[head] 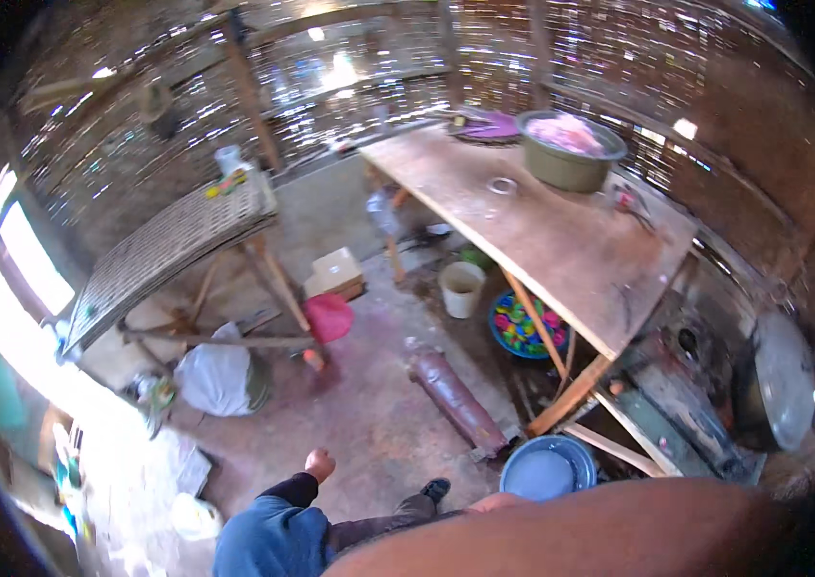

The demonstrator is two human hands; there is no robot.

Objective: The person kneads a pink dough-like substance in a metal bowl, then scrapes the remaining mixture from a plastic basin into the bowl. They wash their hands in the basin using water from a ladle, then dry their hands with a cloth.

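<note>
My left hand (320,465) hangs low over the concrete floor, its fingers curled and nothing seen in it. A dark cuff and a blue sleeve lead to it. Close to the lens, a blurred stretch of bare skin (566,530) fills the lower right; it looks like my right arm, and I cannot make out what its hand does. Just beyond it stands a blue basin (548,469) with a pale blue inside. On the floor ahead lies a long reddish-brown wrapped bundle (458,400). My shoe (436,490) shows below it.
A wooden table (523,231) bears a grey-green tub (570,169) of pink material. Under it are a white bucket (461,288) and a basin of colourful pieces (505,342). A slatted table (176,223) stands left, above a white sack (216,375). A large metal pan (786,382) leans at right.
</note>
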